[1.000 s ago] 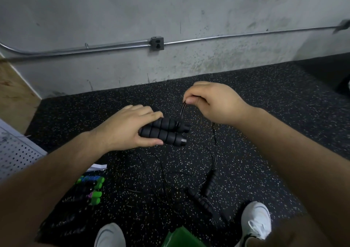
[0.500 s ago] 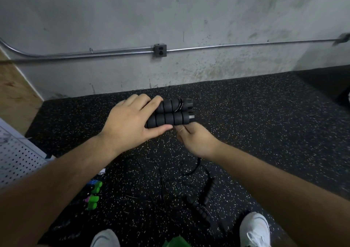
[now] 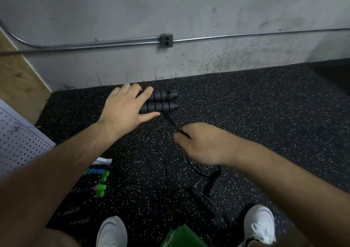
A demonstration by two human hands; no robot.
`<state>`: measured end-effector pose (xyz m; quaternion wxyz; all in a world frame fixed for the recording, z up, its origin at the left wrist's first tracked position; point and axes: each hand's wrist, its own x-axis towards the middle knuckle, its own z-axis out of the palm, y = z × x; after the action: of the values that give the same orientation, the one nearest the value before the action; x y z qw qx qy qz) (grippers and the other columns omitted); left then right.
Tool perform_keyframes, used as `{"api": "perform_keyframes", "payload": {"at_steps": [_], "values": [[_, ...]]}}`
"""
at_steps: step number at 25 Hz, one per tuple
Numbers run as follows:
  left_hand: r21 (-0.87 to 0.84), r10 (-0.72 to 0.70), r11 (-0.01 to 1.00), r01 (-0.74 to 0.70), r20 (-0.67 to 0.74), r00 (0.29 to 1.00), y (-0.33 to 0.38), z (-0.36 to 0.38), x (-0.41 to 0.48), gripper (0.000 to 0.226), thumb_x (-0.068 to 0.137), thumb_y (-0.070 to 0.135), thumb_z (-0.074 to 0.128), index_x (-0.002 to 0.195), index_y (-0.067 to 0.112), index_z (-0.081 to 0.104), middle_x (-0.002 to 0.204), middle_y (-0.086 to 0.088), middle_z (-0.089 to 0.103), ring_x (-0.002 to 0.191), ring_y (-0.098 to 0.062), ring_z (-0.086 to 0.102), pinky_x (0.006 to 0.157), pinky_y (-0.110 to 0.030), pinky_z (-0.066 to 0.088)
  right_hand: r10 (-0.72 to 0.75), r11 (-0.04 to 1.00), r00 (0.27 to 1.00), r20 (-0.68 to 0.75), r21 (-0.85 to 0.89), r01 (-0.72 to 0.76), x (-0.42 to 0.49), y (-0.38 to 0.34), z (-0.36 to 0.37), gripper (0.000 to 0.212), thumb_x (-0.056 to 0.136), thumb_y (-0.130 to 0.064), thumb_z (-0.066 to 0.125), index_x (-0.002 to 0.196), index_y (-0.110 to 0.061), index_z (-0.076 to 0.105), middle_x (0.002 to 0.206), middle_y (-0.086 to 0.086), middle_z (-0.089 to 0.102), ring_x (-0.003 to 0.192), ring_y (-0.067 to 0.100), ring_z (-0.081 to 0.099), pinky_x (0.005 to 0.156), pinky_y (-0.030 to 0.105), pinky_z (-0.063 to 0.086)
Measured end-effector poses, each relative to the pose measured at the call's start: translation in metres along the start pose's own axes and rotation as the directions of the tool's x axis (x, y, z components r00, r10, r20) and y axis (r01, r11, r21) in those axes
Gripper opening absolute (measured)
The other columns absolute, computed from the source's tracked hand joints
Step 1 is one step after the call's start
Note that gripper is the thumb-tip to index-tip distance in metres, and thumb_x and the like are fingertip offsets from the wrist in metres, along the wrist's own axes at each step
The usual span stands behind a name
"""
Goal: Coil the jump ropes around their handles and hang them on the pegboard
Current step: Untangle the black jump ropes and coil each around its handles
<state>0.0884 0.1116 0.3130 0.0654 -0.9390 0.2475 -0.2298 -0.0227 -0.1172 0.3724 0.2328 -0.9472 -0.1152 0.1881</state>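
Drawing back from the handles [image 3: 161,101] since a moment ago, the right hand [image 3: 200,144] now sits lower and nearer the person, with the cord [image 3: 173,122] stretched straight between them. At far left a white pegboard [image 3: 17,144] shows at the edge of the speckled floor mat [image 3: 265,114], and near it lie green-tipped ropes [image 3: 100,184]. The left hand [image 3: 125,110] grips the two black foam handles side by side above the mat, fingers over the top and thumb beneath; a few turns of cord circle their right ends. The right hand pinches the cord between thumb and curled fingers. Below it another black rope [image 3: 210,190] lies loose on the mat near a white shoe [image 3: 259,224].
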Motion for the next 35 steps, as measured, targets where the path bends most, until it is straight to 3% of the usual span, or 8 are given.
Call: {"api": "perform_keyframes", "payload": {"at_steps": [5, 11, 19, 22, 25, 28, 32, 35], "values": [[-0.066, 0.108, 0.992, -0.104, 0.068, 0.992, -0.003, 0.005, -0.004, 0.078, 0.083, 0.073, 0.048, 0.138, 0.018, 0.054, 0.108, -0.006, 0.06, 0.095, -0.027, 0.054, 0.083, -0.043, 0.046, -0.234, 0.866, 0.902, -0.364, -0.5, 0.022, -0.002, 0.013, -0.032, 0.027, 0.107, -0.039, 0.037, 0.103, -0.023, 0.06, 0.078, -0.01, 0.055, 0.065, 0.012, 0.054, 0.055, 0.029, 0.041], [-0.223, 0.332, 0.923, -0.315, 0.044, 0.942, 0.019, -0.003, -0.009, 0.075, 0.085, 0.08, 0.04, 0.136, 0.026, 0.053, 0.109, 0.004, 0.056, 0.094, -0.018, 0.052, 0.086, -0.038, 0.048, -0.384, 0.843, 0.798, -0.464, -0.529, 0.097, 0.025, 0.056, -0.049, 0.022, 0.104, -0.029, 0.047, 0.11, -0.031, 0.068, 0.096, -0.01, 0.066, 0.085, 0.017, 0.065, 0.06, 0.028, 0.04], [-0.5, 0.404, 0.795, -0.343, 0.016, 0.914, 0.047, -0.032, -0.01, 0.07, 0.084, 0.078, 0.053, 0.138, 0.033, 0.052, 0.108, 0.016, 0.051, 0.095, -0.008, 0.047, 0.094, -0.034, 0.045, -0.259, 0.924, 0.884, -0.39, -0.366, 0.109, 0.032, 0.08, -0.057, 0.024, 0.101, -0.046, 0.05, 0.112, -0.044, 0.071, 0.107, -0.016, 0.069, 0.1, 0.008, 0.063, 0.081, 0.031, 0.051], [-0.56, 0.333, 0.763, -0.323, -0.088, 0.939, 0.054, -0.044, -0.009, 0.069, 0.084, 0.073, 0.059, 0.137, 0.029, 0.052, 0.108, 0.012, 0.056, 0.096, -0.011, 0.05, 0.092, -0.04, 0.049, -0.129, 0.989, 0.942, -0.309, 0.031, 0.145, 0.035, 0.081, -0.046, 0.023, 0.1, -0.044, 0.053, 0.106, -0.034, 0.073, 0.105, -0.017, 0.072, 0.084, 0.0, 0.068, 0.076, 0.034, 0.056], [-0.471, 0.206, 0.839, -0.27, -0.185, 0.961, 0.055, -0.047, -0.006, 0.073, 0.085, 0.07, 0.061, 0.139, 0.021, 0.054, 0.11, 0.002, 0.06, 0.096, -0.018, 0.054, 0.089, -0.046, 0.051, -0.053, 0.859, 0.974, -0.221, 0.487, 0.157, 0.036, 0.075, -0.026, 0.023, 0.098, 0.0, 0.056, 0.084, -0.015, 0.066, 0.08, -0.007, 0.07, 0.071, 0.001, 0.067, 0.072, 0.023, 0.055], [-0.371, 0.097, 0.914, -0.165, -0.195, 0.976, 0.052, -0.042, 0.0, 0.077, 0.087, 0.073, 0.054, 0.14, 0.017, 0.054, 0.111, -0.001, 0.06, 0.099, -0.024, 0.056, 0.09, -0.048, 0.05, 0.019, 0.931, 0.979, -0.202, 0.361, 0.056, 0.04, 0.062, 0.0, 0.03, 0.103, -0.008, 0.044, 0.077, -0.018, 0.055, 0.068, -0.003, 0.057, 0.055, 0.008, 0.053, 0.051, 0.019, 0.045], [-0.296, 0.014, 0.953, -0.068, -0.179, 0.984, 0.046, -0.035, 0.007, 0.077, 0.086, 0.075, 0.05, 0.138, 0.019, 0.054, 0.11, -0.002, 0.059, 0.101, -0.025, 0.055, 0.09, -0.046, 0.049, -0.009, 0.919, 0.972, -0.236, 0.381, 0.101, 0.043, 0.052, 0.022, 0.03, 0.107, -0.042, 0.034, 0.093, -0.028, 0.056, 0.073, -0.007, 0.056, 0.06, 0.007, 0.05, 0.054, 0.024, 0.039], [-0.249, -0.027, 0.968, -0.007, -0.132, 0.991, 0.039, -0.03, 0.01, 0.077, 0.087, 0.076, 0.049, 0.139, 0.019, 0.054, 0.109, -0.003, 0.059, 0.102, -0.026, 0.054, 0.089, -0.046, 0.047, -0.025, 0.925, 0.975, -0.219, 0.365, 0.106, 0.039, 0.044, 0.028, 0.042, 0.106, -0.046, 0.032, 0.111, -0.013, 0.058, 0.076, -0.001, 0.059, 0.063, 0.013, 0.051, 0.056, 0.039, 0.044]]}}
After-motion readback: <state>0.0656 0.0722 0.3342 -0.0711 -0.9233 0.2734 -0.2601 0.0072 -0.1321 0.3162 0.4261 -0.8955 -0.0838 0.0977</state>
